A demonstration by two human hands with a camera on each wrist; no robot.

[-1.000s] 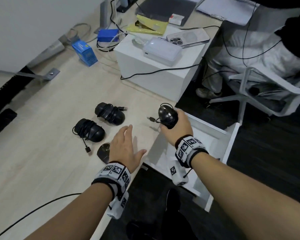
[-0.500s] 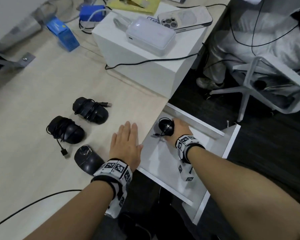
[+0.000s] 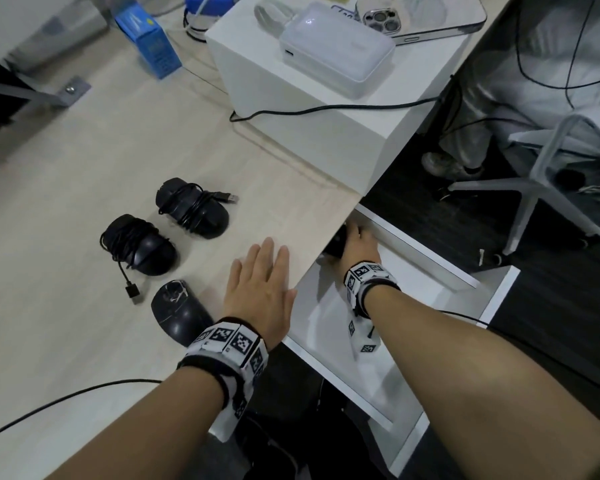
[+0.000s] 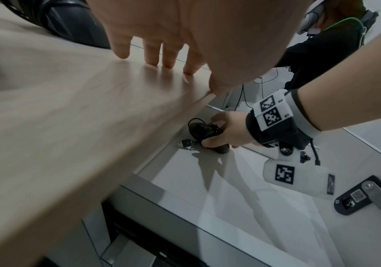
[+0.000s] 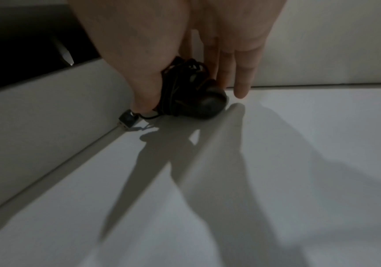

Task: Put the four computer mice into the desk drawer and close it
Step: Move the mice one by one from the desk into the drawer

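My right hand (image 3: pixel 359 245), which a second earlier had held a cord-wrapped mouse (image 4: pixel 204 131) above the tabletop (image 3: pixel 84 168), had lowered it to the floor of the open drawer (image 3: pixel 430 292), fingers (image 5: pixel 242 79) still gripping it. My left hand (image 3: pixel 260 289) lay flat and open on the tabletop. Three mice stayed out: two cord-wrapped mice (image 3: pixel 191 211) and a plain mouse (image 3: pixel 179 311).

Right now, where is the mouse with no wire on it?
In the head view, the plain mouse lies on the desk just left of the left hand, nearest the person, below two wire-wrapped mice.
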